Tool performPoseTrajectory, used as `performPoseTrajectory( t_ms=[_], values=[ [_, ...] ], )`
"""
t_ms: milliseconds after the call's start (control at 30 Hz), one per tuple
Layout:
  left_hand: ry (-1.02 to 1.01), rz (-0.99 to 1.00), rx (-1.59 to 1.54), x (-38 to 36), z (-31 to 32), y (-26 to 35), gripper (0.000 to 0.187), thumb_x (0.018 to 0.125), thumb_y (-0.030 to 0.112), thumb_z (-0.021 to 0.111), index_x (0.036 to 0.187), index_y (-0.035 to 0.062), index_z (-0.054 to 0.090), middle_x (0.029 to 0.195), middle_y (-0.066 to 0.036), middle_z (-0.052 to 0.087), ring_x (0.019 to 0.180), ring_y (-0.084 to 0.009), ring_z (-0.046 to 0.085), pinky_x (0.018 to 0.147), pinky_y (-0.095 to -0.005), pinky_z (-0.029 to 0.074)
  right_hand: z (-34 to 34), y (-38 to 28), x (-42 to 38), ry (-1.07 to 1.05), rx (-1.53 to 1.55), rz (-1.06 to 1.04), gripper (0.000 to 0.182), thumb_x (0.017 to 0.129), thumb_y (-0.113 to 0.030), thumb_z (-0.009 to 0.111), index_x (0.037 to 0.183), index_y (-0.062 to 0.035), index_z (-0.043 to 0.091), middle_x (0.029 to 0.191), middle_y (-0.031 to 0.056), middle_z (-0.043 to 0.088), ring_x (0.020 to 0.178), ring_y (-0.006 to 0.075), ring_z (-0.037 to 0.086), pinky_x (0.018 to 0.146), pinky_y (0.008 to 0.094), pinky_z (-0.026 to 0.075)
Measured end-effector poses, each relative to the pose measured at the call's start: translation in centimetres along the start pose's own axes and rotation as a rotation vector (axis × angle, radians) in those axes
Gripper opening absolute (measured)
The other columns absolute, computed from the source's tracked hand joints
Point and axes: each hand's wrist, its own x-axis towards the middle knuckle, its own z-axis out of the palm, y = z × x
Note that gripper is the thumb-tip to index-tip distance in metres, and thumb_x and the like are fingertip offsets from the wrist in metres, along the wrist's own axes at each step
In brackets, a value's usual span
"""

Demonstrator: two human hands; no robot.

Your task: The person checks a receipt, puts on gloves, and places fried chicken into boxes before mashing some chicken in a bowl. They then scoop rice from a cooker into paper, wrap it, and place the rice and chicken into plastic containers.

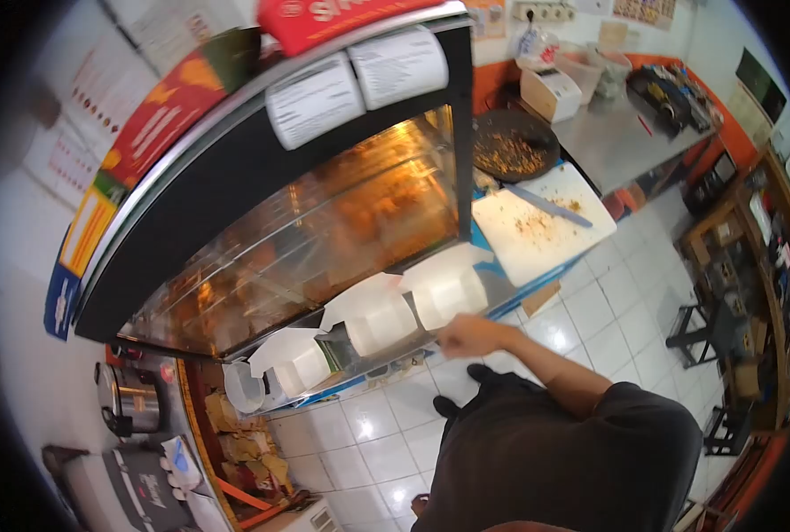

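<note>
My right hand (473, 338) hangs at the counter's front edge with its fingers curled closed; what they hold, if anything, is hidden. Nearest to it stands an open white takeaway box (450, 295). Left of that box a second open white box (382, 324) and a third one (298, 365) line the same ledge, lids folded back toward the glass. A translucent round tub (245, 390) sits at the left end. Only a small part of my left hand (420, 504) shows low beside my dark shirt, its fingers mostly hidden.
A lit glass food display case (324, 222) rises behind the boxes. To the right lie a white cutting board (537, 226) with crumbs, a knife (550, 207) and a dark pan (514, 144) of browned bits. A steel pot (133, 399) stands left; stools (705, 332) stand right.
</note>
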Motion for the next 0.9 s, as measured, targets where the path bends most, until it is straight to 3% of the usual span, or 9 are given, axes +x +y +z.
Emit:
performPoseTrajectory(
  t_ms=[133, 200, 333, 467, 567, 633, 700, 833, 900],
  values=[
    [0.22, -0.206, 0.082, 6.6, -9.1, 6.6, 0.013, 0.075, 0.022, 0.071, 0.076, 0.0093, 0.073, 0.074, -0.017, 0.069, 0.07, -0.0358, 0.067, 0.068, -0.0454, 0.054, -6.9, 3.5, -3.8, 0.172, -0.045, 0.154, 0.025, 0.078, -0.014, 0.065, 0.063, 0.001, 0.051, 0.056, 0.0131, 0.052, 0.053, 0.0202, 0.05, 0.053, 0.0348, 0.041],
    [0.344, -0.049, 0.072, 10.9, -11.6, 10.0, 0.012, 0.077, 0.015, 0.07, 0.083, 0.0055, 0.072, 0.08, -0.017, 0.069, 0.073, -0.0332, 0.066, 0.07, -0.0423, 0.053, -10.0, 4.8, -4.9, 0.239, -0.044, 0.159, 0.024, 0.078, -0.013, 0.065, 0.063, 0.0009, 0.051, 0.056, 0.012, 0.052, 0.053, 0.0198, 0.049, 0.053, 0.0337, 0.041],
    [0.212, 0.058, -0.136, 14.7, -16.0, 22.4, 0.015, 0.077, 0.006, 0.067, 0.091, 0.003, 0.07, 0.056, -0.007, 0.058, 0.05, -0.0163, 0.052, 0.051, -0.033, 0.042, -13.2, 9.7, -4.3, 0.582, 0.08, 0.341, 0.022, 0.079, -0.015, 0.067, 0.069, -0.0009, 0.054, 0.059, 0.0098, 0.054, 0.053, 0.0222, 0.049, 0.054, 0.0335, 0.042],
    [0.044, 0.138, -0.058, 12.7, -16.7, 30.6, 0.018, 0.081, 0.009, 0.067, 0.099, 0.009, 0.07, 0.063, -0.008, 0.062, 0.059, -0.0185, 0.059, 0.058, -0.0333, 0.048, -15.9, 16.3, 1.2, 0.674, 0.007, 0.486, 0.017, 0.079, -0.016, 0.068, 0.08, -0.0022, 0.058, 0.067, 0.0128, 0.06, 0.065, 0.0265, 0.059, 0.062, 0.0378, 0.046],
    [-0.121, 0.173, 0.09, 9.8, -15.3, 28.7, 0.027, 0.082, 0.017, 0.071, 0.109, 0.0132, 0.067, 0.07, -0.008, 0.066, 0.067, -0.021, 0.065, 0.063, -0.0354, 0.051, -17.5, 22.8, 8.3, 0.609, -0.1, 0.558, 0.012, 0.082, -0.011, 0.059, 0.088, -0.0012, 0.06, 0.112, 0.0201, 0.056, 0.1, 0.0312, 0.058, 0.083, 0.0432, 0.047],
    [-0.333, -0.14, -0.008, 6.5, -15.5, 26.8, 0.038, 0.084, 0.025, 0.071, 0.118, 0.0099, 0.062, 0.078, -0.008, 0.071, 0.069, -0.0194, 0.069, 0.068, -0.034, 0.053, -18.6, 25.8, 12.6, 0.628, -0.057, 0.584, 0.013, 0.082, -0.009, 0.057, 0.09, -0.0006, 0.061, 0.127, 0.0212, 0.05, 0.112, 0.0323, 0.053, 0.091, 0.0448, 0.045],
    [-0.308, -0.172, 0.029, 3.1, -16.2, 25.5, 0.041, 0.085, 0.026, 0.071, 0.12, 0.0071, 0.06, 0.078, -0.01, 0.071, 0.067, -0.0192, 0.07, 0.065, -0.0335, 0.054, -19.6, 27.8, 16.0, 0.529, -0.668, 0.634, 0.023, 0.079, 0.0, 0.054, 0.1, 0.0005, 0.063, 0.138, 0.0206, 0.038, 0.118, 0.0331, 0.049, 0.098, 0.0482, 0.044],
    [-0.177, -0.303, -0.13, -2.0, -17.1, 25.4, 0.039, 0.084, 0.021, 0.072, 0.116, 0.0022, 0.059, 0.078, -0.011, 0.071, 0.061, -0.018, 0.069, 0.057, -0.0293, 0.054, -21.3, 30.3, 19.5, 0.397, -0.885, 0.623, 0.035, 0.078, 0.001, 0.054, 0.112, 0.0047, 0.06, 0.143, 0.0209, 0.037, 0.137, 0.0329, 0.031, 0.112, 0.0484, 0.029],
    [-0.309, -0.303, -0.781, -3.3, -11.7, 11.6, 0.061, 0.082, 0.022, 0.075, 0.134, 0.0136, 0.045, 0.117, -0.016, 0.062, 0.098, -0.0286, 0.063, 0.083, -0.0431, 0.054, -21.6, 30.5, 20.0, 0.315, -0.762, 0.663, 0.038, 0.078, -0.001, 0.055, 0.115, 0.0065, 0.06, 0.146, 0.0206, 0.035, 0.141, 0.0336, 0.026, 0.116, 0.0475, 0.019]
  ],
)
